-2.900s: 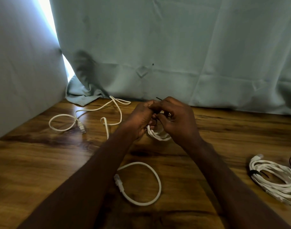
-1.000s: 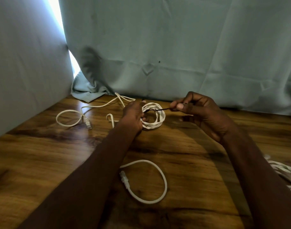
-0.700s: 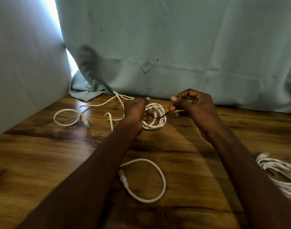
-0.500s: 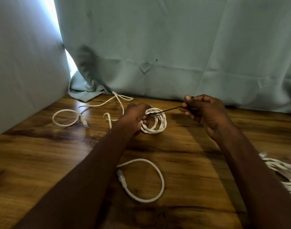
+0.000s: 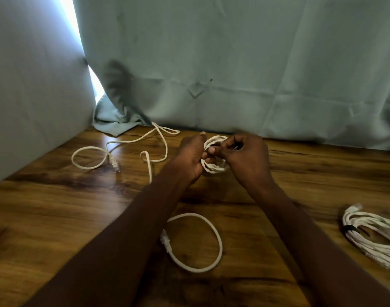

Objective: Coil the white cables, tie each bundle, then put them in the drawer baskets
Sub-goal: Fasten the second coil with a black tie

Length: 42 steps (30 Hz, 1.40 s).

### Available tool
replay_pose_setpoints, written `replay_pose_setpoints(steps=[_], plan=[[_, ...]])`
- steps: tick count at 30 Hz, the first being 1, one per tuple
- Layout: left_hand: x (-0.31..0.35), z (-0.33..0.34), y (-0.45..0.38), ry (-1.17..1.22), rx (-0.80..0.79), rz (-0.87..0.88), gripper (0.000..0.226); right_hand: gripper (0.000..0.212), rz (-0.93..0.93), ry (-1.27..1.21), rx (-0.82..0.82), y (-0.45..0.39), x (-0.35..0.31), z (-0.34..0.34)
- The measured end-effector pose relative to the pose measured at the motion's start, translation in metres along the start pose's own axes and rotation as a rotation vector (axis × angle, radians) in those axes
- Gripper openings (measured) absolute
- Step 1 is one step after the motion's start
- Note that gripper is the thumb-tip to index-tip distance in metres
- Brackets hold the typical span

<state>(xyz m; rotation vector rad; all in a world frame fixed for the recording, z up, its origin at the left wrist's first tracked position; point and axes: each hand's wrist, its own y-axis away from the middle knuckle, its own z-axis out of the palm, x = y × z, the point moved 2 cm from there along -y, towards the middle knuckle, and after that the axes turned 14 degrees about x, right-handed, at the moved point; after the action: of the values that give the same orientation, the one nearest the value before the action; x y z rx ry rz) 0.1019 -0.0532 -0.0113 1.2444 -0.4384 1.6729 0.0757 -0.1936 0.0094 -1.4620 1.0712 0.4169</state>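
Progress first: one tied bundle (image 5: 374,235) lying at the right edge of the table (image 5: 56,207), dark band round it, loose cable (image 5: 127,149) sprawled toward the back left corner, another loop (image 5: 196,242) near the front middle, no drawer baskets in sight. Small coil (image 5: 214,156) up at the back middle, clamped in the left hand (image 5: 190,158), fingers curled round its near side. Right hand (image 5: 247,158) pressed close against it, fingertips pinched at the coil's centre, probably working the tie, itself hidden.
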Motion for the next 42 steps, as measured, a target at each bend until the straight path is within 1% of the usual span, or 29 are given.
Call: replay_pose_setpoints(steps=[2,4,6,8,9,10,12,14,17,19,21,23,25,29,33,35,36,38,42], plan=[[-0.001,0.007,0.007,-0.075,0.026,0.099,0.025,0.019,-0.052,0.081,0.086,-0.003,0.005,0.0],[0.0,0.012,0.015,-0.054,-0.046,0.11,0.02,0.021,-0.035,0.04,0.09,-0.008,0.007,-0.005],[0.003,0.013,0.023,-0.023,-0.106,0.125,0.02,0.022,0.032,-0.113,0.03,-0.01,0.006,-0.009],[0.006,0.013,0.028,-0.023,-0.124,0.155,0.02,0.023,0.112,-0.3,-0.05,-0.008,0.005,-0.009],[0.007,0.012,0.029,-0.023,-0.128,0.17,0.02,0.022,0.129,-0.343,-0.088,-0.006,0.004,-0.008],[0.008,0.011,0.03,-0.022,-0.128,0.186,0.02,0.027,0.133,-0.359,-0.117,-0.005,0.005,-0.008],[0.011,0.011,0.032,0.007,-0.132,0.189,0.019,0.031,0.102,-0.374,-0.156,-0.006,0.01,-0.007],[0.012,0.012,0.034,0.062,-0.161,0.162,0.02,0.024,0.017,-0.304,-0.077,-0.005,0.01,-0.007],[0.012,0.015,0.038,0.09,-0.236,0.067,0.018,0.02,-0.068,-0.263,0.096,-0.005,0.007,-0.009],[0.009,0.016,0.039,0.04,-0.29,-0.035,0.024,0.018,-0.121,-0.258,0.101,-0.002,0.005,-0.009],[0.006,0.017,0.04,-0.01,-0.351,-0.107,0.033,0.018,-0.137,-0.262,0.11,-0.003,0.007,-0.01],[0.006,0.019,0.044,-0.003,-0.427,-0.126,0.032,0.02,-0.124,-0.258,0.118,-0.006,0.009,-0.011],[0.007,0.02,0.045,0.011,-0.469,-0.136,0.036,0.021,-0.12,-0.257,0.131,-0.009,0.012,-0.011],[0.006,0.02,0.037,0.008,-0.376,-0.096,0.031,0.019,-0.078,-0.352,0.122,-0.005,0.008,-0.011],[0.007,0.021,0.038,0.065,-0.261,-0.002,0.022,0.016,-0.113,-0.285,0.204,-0.007,0.006,-0.013],[0.006,0.023,0.037,0.093,-0.223,0.067,0.01,0.018,-0.146,-0.238,0.228,-0.009,0.006,-0.013],[0.006,0.024,0.037,0.102,-0.203,0.1,0.007,0.019,-0.165,-0.226,0.238,-0.008,0.007,-0.013],[0.006,0.025,0.037,0.14,-0.16,0.127,0.013,0.02,-0.22,-0.224,0.226,-0.008,0.006,-0.013],[0.008,0.024,0.04,0.158,-0.11,0.158,0.016,0.019,-0.432,-0.105,0.163,-0.009,0.0,-0.018]])
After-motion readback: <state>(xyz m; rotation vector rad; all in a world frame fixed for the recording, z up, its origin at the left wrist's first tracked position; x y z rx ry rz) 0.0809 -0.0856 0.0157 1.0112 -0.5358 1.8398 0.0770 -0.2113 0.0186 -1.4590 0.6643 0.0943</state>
